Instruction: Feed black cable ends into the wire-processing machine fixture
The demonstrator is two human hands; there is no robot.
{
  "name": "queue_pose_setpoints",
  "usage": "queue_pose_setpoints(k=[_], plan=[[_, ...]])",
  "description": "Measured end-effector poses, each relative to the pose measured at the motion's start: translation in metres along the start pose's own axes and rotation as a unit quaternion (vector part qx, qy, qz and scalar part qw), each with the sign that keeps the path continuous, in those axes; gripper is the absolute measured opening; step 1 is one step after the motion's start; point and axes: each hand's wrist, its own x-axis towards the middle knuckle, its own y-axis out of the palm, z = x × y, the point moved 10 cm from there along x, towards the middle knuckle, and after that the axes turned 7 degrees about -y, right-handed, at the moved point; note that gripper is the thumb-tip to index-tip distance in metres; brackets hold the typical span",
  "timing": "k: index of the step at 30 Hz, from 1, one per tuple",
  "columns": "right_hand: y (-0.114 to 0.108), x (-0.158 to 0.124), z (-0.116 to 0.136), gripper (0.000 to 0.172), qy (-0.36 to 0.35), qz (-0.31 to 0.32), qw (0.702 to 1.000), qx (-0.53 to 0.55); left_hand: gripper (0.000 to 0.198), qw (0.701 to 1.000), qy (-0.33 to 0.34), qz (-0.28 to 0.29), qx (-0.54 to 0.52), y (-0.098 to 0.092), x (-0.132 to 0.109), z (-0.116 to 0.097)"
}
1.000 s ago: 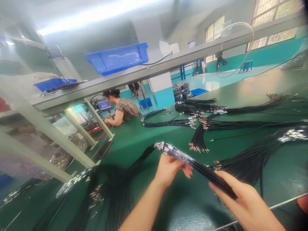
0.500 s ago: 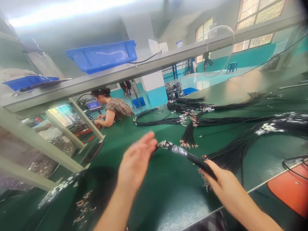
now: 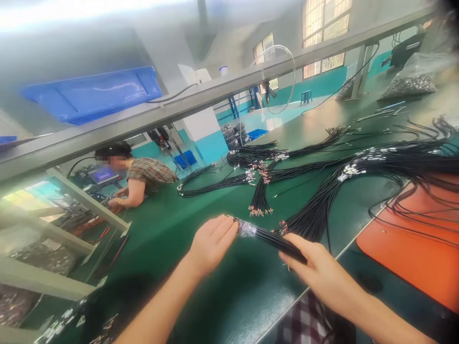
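A bundle of black cables (image 3: 267,235) is held above the green table (image 3: 215,306), with clear shiny wrap round it near its left end. My left hand (image 3: 213,241) closes over that left end, fingers pressed together, so the tip is hidden. Farther along, my right hand (image 3: 315,260) grips the bundle between thumb and fingers. Just behind the right hand lies a larger sheaf of black cables (image 3: 315,215) with white connectors (image 3: 353,167) and bare coppery wire ends.
More cable bundles (image 3: 222,184) lie across the table behind. A co-worker (image 3: 143,177) sits at the far left beside a screen. A shelf beam with a blue bin (image 3: 96,93) crosses above. An orange stool seat (image 3: 412,248) stands at the right, cables hanging over it.
My left hand has come down onto the bundle's left end and closed round it. My right hand keeps its grip. The view has turned to the right.
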Motion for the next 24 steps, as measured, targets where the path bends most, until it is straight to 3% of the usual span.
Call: queue_pose_setpoints(k=[6, 13, 17, 20, 24], plan=[[-0.001, 0.000, -0.002, 0.021, 0.014, 0.008, 1.000, 0.015, 0.015, 0.996, 0.062, 0.065, -0.002, -0.010, 0.019, -0.019], [0.014, 0.000, 0.008, 0.011, -0.049, 0.013, 0.997, -0.059, 0.019, 0.994, -0.001, 0.057, -0.091, -0.002, 0.033, -0.035], [0.012, -0.001, 0.001, 0.013, -0.047, -0.004, 0.996, -0.081, 0.021, 0.990, -0.039, 0.067, -0.117, -0.012, 0.051, -0.036], [0.004, -0.004, 0.000, 0.016, -0.043, -0.010, 0.996, -0.079, 0.016, 0.986, -0.027, 0.138, -0.094, -0.009, 0.050, -0.032], [0.002, -0.006, 0.008, 0.017, -0.046, 0.008, 0.998, -0.051, 0.024, 0.965, -0.004, 0.249, -0.084, 0.014, 0.033, -0.020]])
